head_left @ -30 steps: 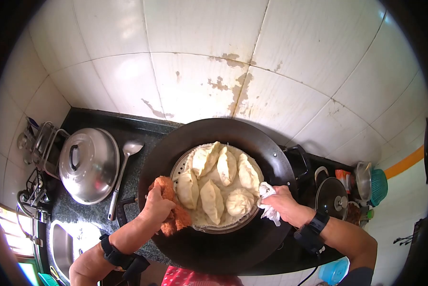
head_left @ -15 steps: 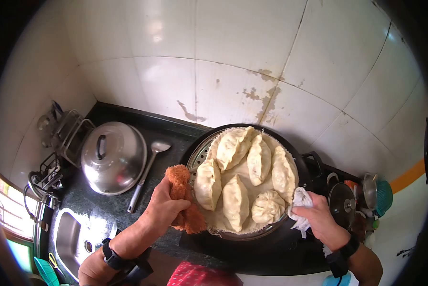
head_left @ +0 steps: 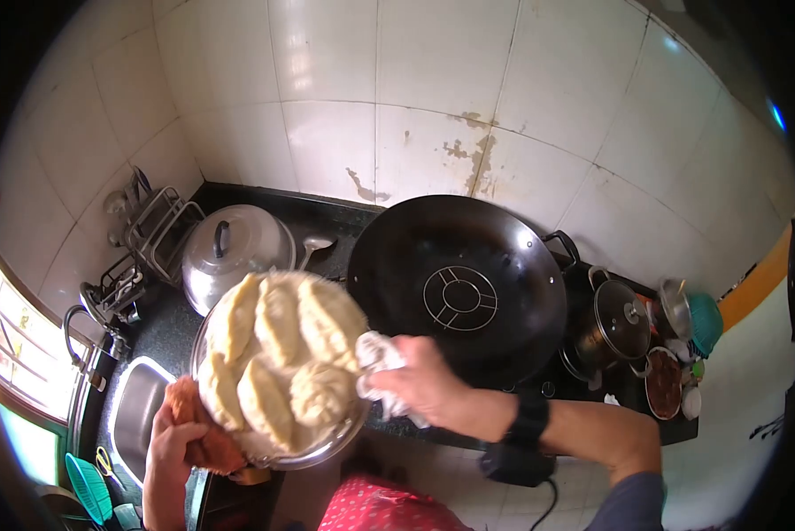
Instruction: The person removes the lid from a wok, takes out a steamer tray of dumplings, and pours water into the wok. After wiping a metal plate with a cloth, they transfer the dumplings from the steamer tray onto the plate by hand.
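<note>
A round steamer tray (head_left: pixel 351 427) is held up in both hands, left of the wok (head_left: pixel 389 265) and over the counter's front. On its pale liner lie several long crimped dumplings (head_left: pixel 276 323) and one round pleated bun (head_left: pixel 325 396). My left hand (head_left: pixel 169 456) is closed on an orange cloth (head_left: pixel 213 442) against the tray's lower left rim. My right hand (head_left: pixel 426 380) grips a white cloth (head_left: pixel 380 365) at the tray's right edge. Inside the uncovered wok sits a round wire rack (head_left: pixel 459 281).
A domed metal lid (head_left: pixel 238 243) and a spatula (head_left: pixel 316 242) lie behind the tray. The sink (head_left: pixel 136 411) is at left, below a dish rack (head_left: pixel 163 230). A lidded pot (head_left: pixel 617 323) stands right of the wok, near a teal basket (head_left: pixel 706 323).
The tray with the dumplings and bun has moved left, off the wok, carried by both hands with their cloths. The wok's inside and wire rack now show.
</note>
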Motion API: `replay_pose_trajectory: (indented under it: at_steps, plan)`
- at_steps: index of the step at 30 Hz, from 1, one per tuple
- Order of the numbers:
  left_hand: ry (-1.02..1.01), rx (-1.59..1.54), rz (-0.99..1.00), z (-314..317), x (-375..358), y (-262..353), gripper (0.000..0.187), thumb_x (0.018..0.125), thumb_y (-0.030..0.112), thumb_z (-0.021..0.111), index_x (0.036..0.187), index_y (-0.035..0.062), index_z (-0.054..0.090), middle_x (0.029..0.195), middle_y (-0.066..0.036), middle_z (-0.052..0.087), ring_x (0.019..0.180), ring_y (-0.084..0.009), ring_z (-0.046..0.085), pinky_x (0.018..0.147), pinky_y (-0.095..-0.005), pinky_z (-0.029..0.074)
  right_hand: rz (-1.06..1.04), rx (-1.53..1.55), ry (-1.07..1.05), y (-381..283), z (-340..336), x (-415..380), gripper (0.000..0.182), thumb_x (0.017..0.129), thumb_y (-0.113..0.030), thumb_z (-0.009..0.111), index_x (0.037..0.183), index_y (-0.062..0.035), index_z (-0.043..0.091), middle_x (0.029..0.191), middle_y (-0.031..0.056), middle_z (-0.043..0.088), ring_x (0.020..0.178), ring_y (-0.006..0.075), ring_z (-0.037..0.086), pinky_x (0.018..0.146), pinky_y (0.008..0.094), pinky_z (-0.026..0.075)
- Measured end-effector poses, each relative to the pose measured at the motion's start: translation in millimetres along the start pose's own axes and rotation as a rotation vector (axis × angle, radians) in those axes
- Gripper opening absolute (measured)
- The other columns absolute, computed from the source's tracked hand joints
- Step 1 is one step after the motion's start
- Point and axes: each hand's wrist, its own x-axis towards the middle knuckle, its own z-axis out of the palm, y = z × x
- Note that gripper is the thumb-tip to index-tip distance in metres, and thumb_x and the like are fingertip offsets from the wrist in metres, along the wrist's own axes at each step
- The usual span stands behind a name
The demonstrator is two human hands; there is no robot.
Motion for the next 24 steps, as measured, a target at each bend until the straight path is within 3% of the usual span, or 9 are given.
replay_pose_trajectory:
  at_steps: [5,9,11,13,14,18,20,22,24]
  plan:
    - [0.092,-0.02,-0.082,-88,-30,-32,0.06,0.06,-0.014,0.051,0.12,-0.0021,0.053,0.104,-0.011,0.064,0.096,-0.0252,0.064,0.089,-0.0364,0.051,0.081,-0.053,-0.033,78,85,24,0.026,0.068,-0.007,0.073,0.085,0.0072,0.06,0.071,0.0162,0.064,0.053,0.0224,0.063,0.042,0.0341,0.05]
    - [0.267,0.056,-0.231,-148,-19,-79,0.059,0.059,-0.015,0.053,0.116,-0.0008,0.055,0.099,-0.011,0.065,0.088,-0.0264,0.066,0.079,-0.0373,0.054,0.235,-0.187,-0.059,99,131,44,0.023,0.069,0.0,0.068,0.091,0.0058,0.062,0.077,0.0113,0.065,0.062,0.017,0.063,0.044,0.0323,0.051]
    - [0.178,0.02,-0.194,-193,2,-123,0.059,0.057,-0.016,0.053,0.114,0.0004,0.055,0.093,-0.009,0.063,0.084,-0.0267,0.065,0.075,-0.0385,0.055,0.317,-0.002,-0.122,131,148,61,0.022,0.069,0.0,0.069,0.089,0.0042,0.063,0.075,0.0094,0.065,0.06,0.0153,0.063,0.043,0.0291,0.049]
    - [0.31,-0.154,-0.167,-197,14,-151,0.058,0.058,-0.016,0.056,0.112,0.0053,0.055,0.093,-0.009,0.06,0.079,-0.0269,0.063,0.072,-0.0393,0.055,0.021,-0.019,-0.227,184,158,80,0.019,0.071,-0.001,0.073,0.088,0.0012,0.065,0.075,0.0063,0.065,0.06,0.0118,0.062,0.045,0.0256,0.048]
    - [0.367,-0.128,-0.256,-185,10,-137,0.06,0.057,-0.014,0.059,0.113,0.0066,0.055,0.092,-0.007,0.059,0.08,-0.0252,0.062,0.072,-0.0386,0.055,0.243,0.107,-0.204,170,165,80,0.019,0.072,-0.001,0.074,0.088,0.0003,0.065,0.076,0.0056,0.066,0.061,0.0108,0.062,0.046,0.0252,0.048]
    - [0.491,0.124,-0.262,-249,47,-247,0.066,0.056,-0.01,0.062,0.119,0.0052,0.049,0.099,-0.009,0.057,0.091,-0.0266,0.06,0.077,-0.038,0.052,0.308,0.055,-0.176,209,176,100,0.011,0.076,-0.004,0.07,0.085,-0.0005,0.066,0.071,0.0054,0.064,0.059,0.0127,0.063,0.045,0.0274,0.049]
    - [0.437,0.069,-0.194,-241,48,-238,0.063,0.058,-0.01,0.062,0.118,0.0048,0.049,0.1,-0.01,0.057,0.092,-0.0271,0.06,0.079,-0.0393,0.051,0.326,0.019,-0.141,220,183,107,0.015,0.074,-0.003,0.069,0.088,0.0,0.065,0.073,0.0057,0.065,0.059,0.014,0.064,0.044,0.0273,0.049]
    - [0.4,0.022,-0.27,-228,46,-209,0.059,0.06,-0.01,0.061,0.115,0.0049,0.049,0.092,-0.01,0.058,0.075,-0.0243,0.062,0.064,-0.0361,0.053,0.372,0.07,-0.068,228,193,115,0.015,0.072,-0.003,0.068,0.086,0.0,0.067,0.073,0.0066,0.065,0.057,0.0148,0.063,0.045,0.0275,0.05]
    - [0.454,0.023,-0.251,-260,58,-257,0.052,0.061,-0.01,0.061,0.11,0.0046,0.05,0.078,-0.008,0.056,0.053,-0.0204,0.057,0.045,-0.0312,0.047,0.348,-0.209,-0.055,230,199,123,0.013,0.071,-0.004,0.068,0.083,-0.0002,0.068,0.068,0.007,0.065,0.055,0.0144,0.063,0.044,0.028,0.049]
